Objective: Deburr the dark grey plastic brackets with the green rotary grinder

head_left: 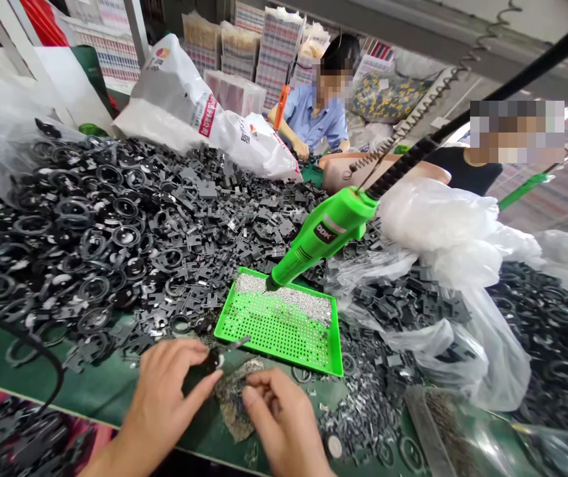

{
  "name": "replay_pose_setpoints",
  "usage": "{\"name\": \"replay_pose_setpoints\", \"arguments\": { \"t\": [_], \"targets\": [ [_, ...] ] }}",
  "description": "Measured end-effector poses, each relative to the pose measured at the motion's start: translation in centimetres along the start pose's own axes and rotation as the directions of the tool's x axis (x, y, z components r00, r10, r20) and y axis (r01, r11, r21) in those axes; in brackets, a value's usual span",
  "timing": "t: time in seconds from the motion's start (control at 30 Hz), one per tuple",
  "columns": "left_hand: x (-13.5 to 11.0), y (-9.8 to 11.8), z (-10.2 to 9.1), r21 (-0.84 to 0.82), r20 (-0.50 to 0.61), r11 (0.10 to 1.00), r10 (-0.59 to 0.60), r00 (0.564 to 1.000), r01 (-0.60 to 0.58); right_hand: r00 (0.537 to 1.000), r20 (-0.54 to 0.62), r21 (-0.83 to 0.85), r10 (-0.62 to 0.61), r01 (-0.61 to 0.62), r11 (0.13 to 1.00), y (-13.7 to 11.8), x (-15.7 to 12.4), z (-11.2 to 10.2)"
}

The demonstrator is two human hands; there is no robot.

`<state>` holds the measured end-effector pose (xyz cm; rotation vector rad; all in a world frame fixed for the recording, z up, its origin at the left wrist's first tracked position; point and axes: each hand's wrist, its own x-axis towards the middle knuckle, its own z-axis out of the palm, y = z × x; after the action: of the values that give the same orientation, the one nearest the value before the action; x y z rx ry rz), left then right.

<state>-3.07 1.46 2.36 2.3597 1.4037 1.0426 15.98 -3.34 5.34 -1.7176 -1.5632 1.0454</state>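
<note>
My left hand [167,397] pinches a small black plastic part [213,360] between thumb and fingers, low on the green table. Beside it, my right hand [284,421] has its fingers curled over a small heap of tiny metal pieces [234,397]; what it holds is hidden. Just beyond both hands lies a green perforated tray [284,328] strewn with small silver screws. A green electric screwdriver [326,232] hangs over the tray, tip down at the tray's far left corner.
A big heap of black plastic rings and brackets [129,225] covers the table. Clear plastic bags [443,285] of more parts lie at right. White sacks [189,106] stand at the back. Two other people sit across the table, one in a blue shirt [313,119].
</note>
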Motion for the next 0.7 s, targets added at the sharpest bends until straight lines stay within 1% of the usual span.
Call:
{"name": "replay_pose_setpoints", "arguments": {
  "t": [0.03, 0.1, 0.13, 0.17, 0.23, 0.3, 0.37, 0.4, 0.5, 0.6, 0.7],
  "targets": [
    [-0.3, 0.9, 0.0, -0.065, -0.013, 0.997, 0.029, 0.999, -0.03, 0.999, -0.014, 0.018, -0.032, 0.032, 0.999, -0.6, 0.1, 0.6],
    [-0.9, 2.6, 0.1, -0.205, 0.014, 0.976, 0.075, 0.997, -0.07, 0.994, -0.05, 0.036, -0.098, 0.1, 0.994, -1.3, 0.4, 1.1],
    [-1.2, 3.3, 0.2, -0.262, 0.044, 0.964, 0.067, 0.997, -0.054, 0.988, -0.066, 0.029, -0.139, 0.141, 0.99, -1.3, 0.5, 0.9],
    [-1.4, 3.8, 0.3, -0.302, 0.073, 0.953, 0.037, 0.997, -0.013, 0.981, -0.084, 0.01, -0.178, 0.179, 0.984, -1.1, 0.4, 0.4],
    [-1.7, 4.2, 0.5, -0.331, 0.128, 0.939, -0.049, 0.991, 0.089, 0.965, -0.107, -0.081, -0.239, 0.231, 0.969, 0.1, 0.0, -1.0],
    [-2.0, 4.0, 0.8, -0.296, 0.17, 0.946, -0.087, 0.982, 0.135, 0.957, -0.134, -0.238, -0.257, 0.221, 0.946, 2.0, -0.9, -2.7],
    [-2.3, 3.3, 1.4, -0.214, 0.212, 0.971, -0.056, 0.976, 0.102, 0.96, -0.165, -0.369, -0.228, 0.154, 0.916, 4.1, -2.0, -3.8],
    [-2.6, 3.0, 1.8, -0.169, 0.232, 0.983, -0.036, 0.972, 0.076, 0.965, -0.154, -0.401, -0.212, 0.135, 0.906, 4.9, -2.6, -4.1],
    [-3.3, 2.1, 3.0, -0.095, 0.275, 0.995, 0.013, 0.961, 0.014, 0.977, -0.105, -0.398, -0.183, 0.128, 0.908, 6.4, -3.7, -3.8],
    [-3.9, 1.4, 3.6, -0.09, 0.298, 0.996, 0.043, 0.954, -0.017, 0.978, -0.138, -0.4, -0.156, 0.089, 0.912, 6.8, -4.0, -3.0],
    [-4.1, 1.0, 3.7, -0.087, 0.291, 0.995, 0.067, 0.954, -0.043, 0.977, -0.151, -0.439, -0.148, 0.067, 0.896, 7.2, -4.0, -2.8]
  ]
}}
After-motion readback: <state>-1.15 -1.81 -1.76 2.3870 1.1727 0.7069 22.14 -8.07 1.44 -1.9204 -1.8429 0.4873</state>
